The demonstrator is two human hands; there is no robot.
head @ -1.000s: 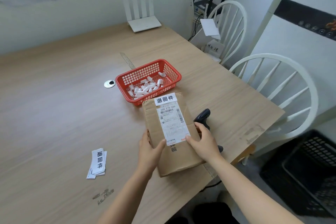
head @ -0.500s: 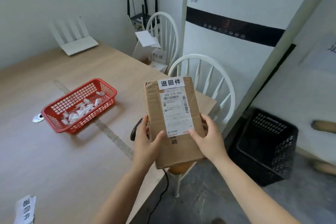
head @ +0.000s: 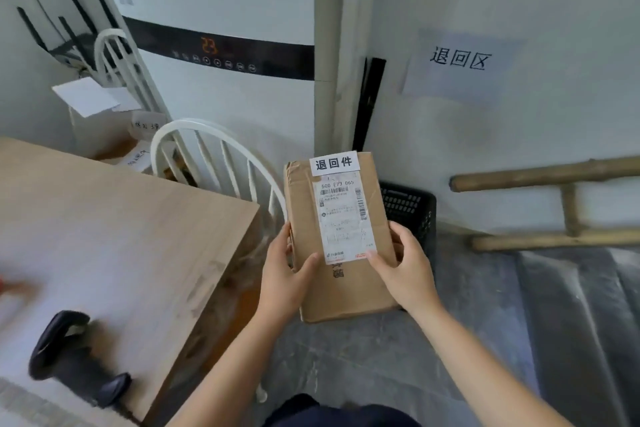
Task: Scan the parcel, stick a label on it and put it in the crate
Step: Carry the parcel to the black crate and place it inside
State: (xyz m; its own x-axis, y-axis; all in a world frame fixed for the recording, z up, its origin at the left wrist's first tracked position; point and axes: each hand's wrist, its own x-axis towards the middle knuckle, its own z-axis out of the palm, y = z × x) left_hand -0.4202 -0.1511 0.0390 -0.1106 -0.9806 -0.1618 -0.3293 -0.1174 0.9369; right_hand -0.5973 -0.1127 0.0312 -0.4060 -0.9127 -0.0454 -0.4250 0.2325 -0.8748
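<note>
I hold a brown cardboard parcel [head: 349,291] in the air past the table's right edge, above the floor. My left hand [head: 282,276] grips its left side and my right hand [head: 407,272] grips its right side. A white shipping slip with barcodes covers its top face, and a white label [head: 334,162] with black characters is stuck at its far end. Behind the parcel stands a black plastic crate [head: 410,210] on the floor against the wall, mostly hidden. The black barcode scanner [head: 69,354] lies on the table at lower left.
The wooden table [head: 114,236] fills the left. A white chair [head: 214,163] stands at its corner, between table and crate. A tall white appliance [head: 221,45] and a wall sign are behind. A bamboo ladder [head: 554,204] leans at the right over grey floor.
The parcel has been lifted off the table and carried right, past the table edge toward the crate. My view has swung right; the red basket has left the frame.
</note>
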